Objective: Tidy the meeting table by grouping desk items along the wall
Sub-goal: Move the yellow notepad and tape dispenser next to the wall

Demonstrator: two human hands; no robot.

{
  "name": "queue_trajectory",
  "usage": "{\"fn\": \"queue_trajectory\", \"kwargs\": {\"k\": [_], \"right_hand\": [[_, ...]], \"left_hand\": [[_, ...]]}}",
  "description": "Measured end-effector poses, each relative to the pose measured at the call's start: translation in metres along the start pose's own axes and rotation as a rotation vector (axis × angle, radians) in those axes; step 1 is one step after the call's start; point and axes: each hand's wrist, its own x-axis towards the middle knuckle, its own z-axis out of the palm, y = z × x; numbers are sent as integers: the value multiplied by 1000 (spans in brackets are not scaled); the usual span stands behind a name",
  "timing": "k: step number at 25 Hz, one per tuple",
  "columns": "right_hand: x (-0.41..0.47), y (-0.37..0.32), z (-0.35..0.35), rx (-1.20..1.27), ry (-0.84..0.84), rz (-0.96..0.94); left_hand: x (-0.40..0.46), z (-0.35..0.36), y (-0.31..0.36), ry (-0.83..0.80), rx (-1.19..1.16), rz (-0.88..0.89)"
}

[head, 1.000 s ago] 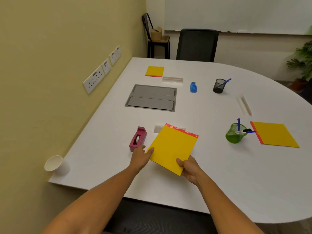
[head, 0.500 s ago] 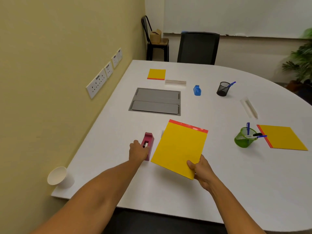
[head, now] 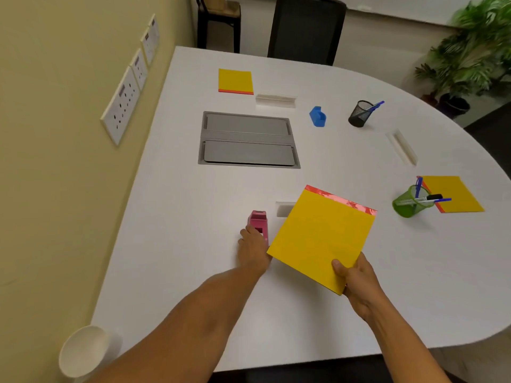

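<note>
From the head camera we see our right hand (head: 356, 280) pinching the near corner of a yellow notepad (head: 320, 233), thumb on top and fingers beneath; the flat square pad, with a glossy red binding strip along its far edge, extends up and away from the grip and is tilted above the white table (head: 171, 244). Our left hand (head: 253, 248) is closed over the near end of a pink tape dispenser (head: 259, 221), which sits on the table just left of the pad; its blocky plastic far end shows past our knuckles. A small clear acrylic holder (head: 284, 208) lies partly behind the pad's far left edge.

Further off, a second yellow notepad (head: 235, 81) lies flat near the wall side, beside another clear acrylic strip (head: 275, 100). A grey metal cable hatch (head: 249, 140) is set into the tabletop. A blue plastic dispenser (head: 318, 116) and a black mesh pen cup (head: 359, 114) stand apart beyond it. At right, a green mesh cup (head: 406, 204) with pens touches a third yellow pad (head: 453, 193). A white paper cup (head: 83, 352) stands at the near left corner.
</note>
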Motion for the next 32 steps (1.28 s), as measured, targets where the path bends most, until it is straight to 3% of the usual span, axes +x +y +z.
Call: {"fn": "queue_trajectory", "kwargs": {"k": [6,10,13,17,28,32], "right_hand": [[6,-16,50,26,-36,21],[12,-27,92,67,-65,23],[15,-24,120,99,-63,45],[28,-16,168,154,-58,95],[37,-16,222,156,-95,145],[35,-23,226,83,-145,113]], "left_hand": [[30,-62,-47,-56,-75,165],[75,-128,-96,-112,139,275],[106,-169,-128,-126,266,253],[147,-207,-177,-168,237,233],[183,-234,-204,-184,323,231],[187,-238,-199,-276,418,278]]}}
